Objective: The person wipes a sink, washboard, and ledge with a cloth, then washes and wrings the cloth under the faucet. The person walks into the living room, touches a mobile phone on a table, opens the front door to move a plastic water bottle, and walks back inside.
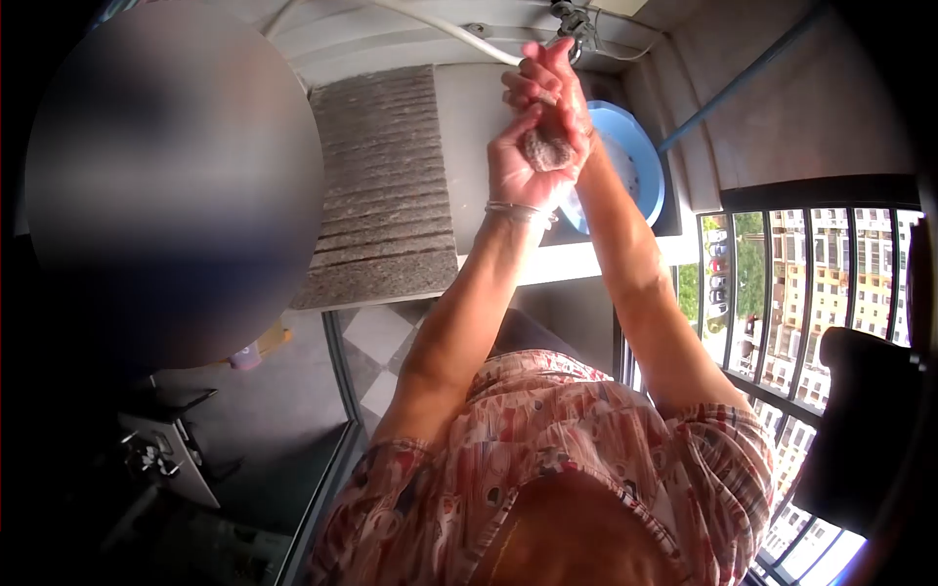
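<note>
My left hand (528,171), with a bracelet at its wrist, is turned palm up, its fingers curled around a small rough grey-brown lump (547,150). It looks like a wet cloth or scrubber, but I cannot tell its kind. My right hand (575,93) presses against the lump from the right, the two hands meeting with fingers overlapping. Both hands look wet. Beneath and to the right of them sits a light blue basin (653,176), partly hidden by my right wrist. What lies inside the basin is mostly covered.
A ribbed stone washboard slab (381,186) lies left of the hands. Behind them are a metal tap (575,29) and a white pipe (449,27). A barred window (806,293) stands at the right. Blur covers a large round area at the upper left.
</note>
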The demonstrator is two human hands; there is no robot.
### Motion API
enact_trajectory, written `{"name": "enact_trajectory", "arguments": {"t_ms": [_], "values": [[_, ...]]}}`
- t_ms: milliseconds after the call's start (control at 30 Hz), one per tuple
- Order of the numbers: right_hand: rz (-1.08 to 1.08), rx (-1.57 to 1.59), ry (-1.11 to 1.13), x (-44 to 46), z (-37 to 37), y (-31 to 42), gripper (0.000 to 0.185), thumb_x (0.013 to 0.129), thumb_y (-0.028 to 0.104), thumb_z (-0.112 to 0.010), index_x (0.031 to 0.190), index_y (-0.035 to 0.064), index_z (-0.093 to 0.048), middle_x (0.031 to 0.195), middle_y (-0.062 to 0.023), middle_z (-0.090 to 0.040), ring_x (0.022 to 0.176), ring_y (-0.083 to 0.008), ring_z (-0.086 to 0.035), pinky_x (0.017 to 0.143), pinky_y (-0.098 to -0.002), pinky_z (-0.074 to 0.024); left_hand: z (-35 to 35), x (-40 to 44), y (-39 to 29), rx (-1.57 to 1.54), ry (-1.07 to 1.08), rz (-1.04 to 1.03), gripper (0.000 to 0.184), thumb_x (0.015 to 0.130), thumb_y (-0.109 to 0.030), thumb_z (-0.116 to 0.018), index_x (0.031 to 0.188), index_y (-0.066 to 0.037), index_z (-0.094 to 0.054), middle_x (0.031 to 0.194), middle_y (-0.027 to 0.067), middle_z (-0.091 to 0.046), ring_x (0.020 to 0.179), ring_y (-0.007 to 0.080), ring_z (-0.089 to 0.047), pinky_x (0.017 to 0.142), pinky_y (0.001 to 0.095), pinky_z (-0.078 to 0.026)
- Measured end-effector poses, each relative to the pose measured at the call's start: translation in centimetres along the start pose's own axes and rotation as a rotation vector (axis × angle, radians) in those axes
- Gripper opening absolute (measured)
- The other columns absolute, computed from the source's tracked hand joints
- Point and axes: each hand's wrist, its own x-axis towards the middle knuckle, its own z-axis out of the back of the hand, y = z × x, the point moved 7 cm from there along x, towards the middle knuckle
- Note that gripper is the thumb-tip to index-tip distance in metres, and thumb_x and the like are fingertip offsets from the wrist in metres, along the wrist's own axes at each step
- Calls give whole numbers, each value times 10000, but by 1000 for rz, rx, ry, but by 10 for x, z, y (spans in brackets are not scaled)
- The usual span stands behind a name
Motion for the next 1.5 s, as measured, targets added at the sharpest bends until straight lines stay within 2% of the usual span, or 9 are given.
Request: {"name": "enact_trajectory", "arguments": {"t_ms": [700, 800, 833, 933, 1067, 1167, 1233, 1367, 1500], "values": [[-282, -1222, -350, 26, 48, -48, 320, 852, 272, -487, 858, -42, -554, 445, -26, -410, 381, -116, -411, 394, -266, -376, 70, -36, -95, 1298, -786, -391, 125, 738, -148, -543, 680, -88, -451, 483, -6, -402, 335, 89, -367, 287, 246, -256], [-212, -1453, -310, 24, 44, -49, 329, 842, 289, -493, 847, -32, -566, 442, -52, -443, 395, -124, -450, 428, -265, -404, 61, -39, -106, 1801, -888, -588, 205, 753, -229, -557, 784, -38, -489, 543, 58, -523, 410, 186, -515, 349, 309, -385], [-165, -1561, -359, 20, 44, -46, 306, 837, 268, -485, 855, -20, -586, 499, -70, -497, 413, -129, -470, 444, -279, -417, 58, -43, -101, 1971, -981, -616, 307, 788, -259, -518, 883, 34, -515, 794, 247, -598, 765, 395, -590, 651, 427, -477], [135, -1767, -243, 16, 55, -42, 261, 830, 214, -472, 914, 11, -613, 670, -79, -592, 496, -134, -518, 509, -288, -452, 76, -30, -96, 2508, -783, -954, 425, 798, -299, -480, 1063, 21, -395, 911, 187, -546, 714, 323, -592, 588, 405, -486], [-287, -1411, -300, 11, 62, -44, 362, 879, 368, -447, 1027, 48, -531, 667, -13, -519, 514, -91, -470, 445, -211, -361, 78, -37, -110, 1962, -1107, -364, 507, 705, -392, -606, 1041, -24, -516, 962, 175, -585, 812, 306, -607, 665, 376, -491], [-307, -1364, -284, 7, 31, -12, 583, 896, 402, -352, 1362, 84, -205, 1380, -140, -212, 1249, -290, -277, 917, -484, -336, 29, -73, -98, 1733, -1109, -637, 421, 674, -378, -636, 930, -47, -601, 990, 185, -583, 941, 299, -560, 806, 400, -445], [-213, -1106, -337, 20, 69, 9, 585, 874, 386, -417, 1342, 93, -226, 1301, -137, -314, 1212, -292, -336, 908, -446, -375, -9, -102, -88, 2118, -1219, -1125, 376, 635, -369, -672, 867, -81, -607, 840, 104, -578, 856, 232, -534, 798, 443, -370], [146, -2677, 608, -9, 106, -31, 169, 844, 170, -484, 998, 125, -536, 774, -130, -581, 742, -324, -591, 630, -381, -459, -26, -195, -48, 2304, -571, -1810, 265, 600, -259, -734, 604, -157, -489, 693, -3, -529, 746, 150, -519, 753, 344, -334], [-116, -2324, 341, -38, 71, -73, 127, 861, 144, -454, 921, 121, -564, 550, -111, -528, 539, -303, -579, 548, -376, -461, 32, -414, -38, 2010, -997, -1184, 132, 726, -62, -596, 621, -98, -525, 563, 43, -510, 527, 144, -522, 511, 298, -437]]}}
